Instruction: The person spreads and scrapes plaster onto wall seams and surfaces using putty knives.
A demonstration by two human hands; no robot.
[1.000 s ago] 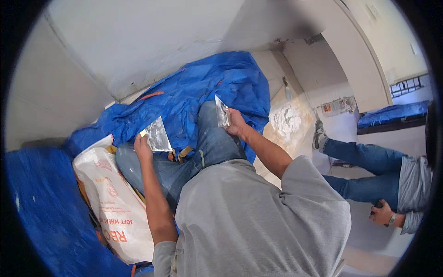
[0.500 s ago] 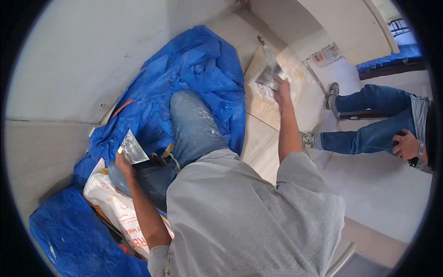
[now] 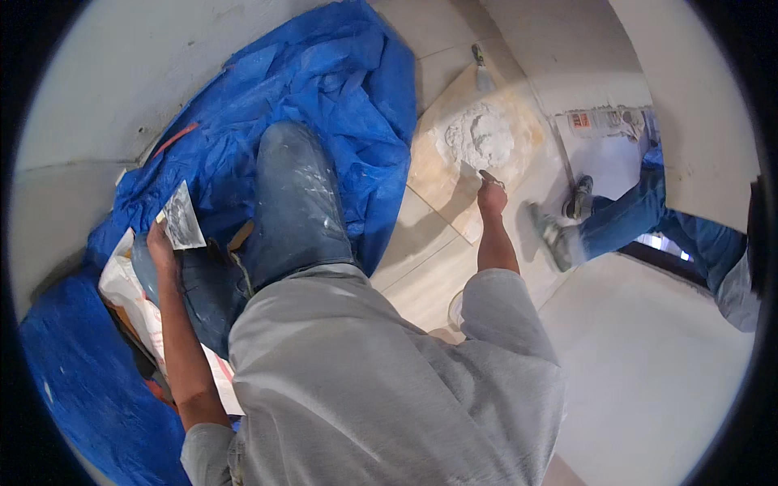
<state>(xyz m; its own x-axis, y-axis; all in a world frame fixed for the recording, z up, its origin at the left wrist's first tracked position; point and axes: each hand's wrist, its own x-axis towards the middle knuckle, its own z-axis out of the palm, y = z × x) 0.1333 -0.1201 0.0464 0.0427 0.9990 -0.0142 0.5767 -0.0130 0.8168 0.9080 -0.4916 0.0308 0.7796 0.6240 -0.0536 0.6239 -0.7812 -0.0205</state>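
My left hand point(image 3: 162, 248) grips a thin metal putty scraper point(image 3: 185, 217) with white smears on its flat blade, held above my left leg. My right hand point(image 3: 491, 197) is over the near edge of a pale square board point(image 3: 433, 159). Its fingers are curled, with a thin whitish bit at the fingertips too small to name. On the board lies a spread mound of white powder or paste point(image 3: 480, 136), hollowed in the middle. Beyond it rests a putty knife point(image 3: 481, 71), its dark-and-green handle pointing away from me.
A crumpled blue tarp point(image 3: 356, 105) covers the floor around my knee, with more blue sheeting point(image 3: 97, 397) at left. A white printed sack point(image 3: 134, 279) lies beside my left leg. At right, another person's jeans point(image 3: 628, 231) and shoe point(image 3: 555, 236) are near the board. Walls rise on both sides.
My right hand has drawn back toward me, uncovering the white mound; the grey sheet-like shape beside it no longer shows. The other person's legs have shifted. The whole view has also moved.
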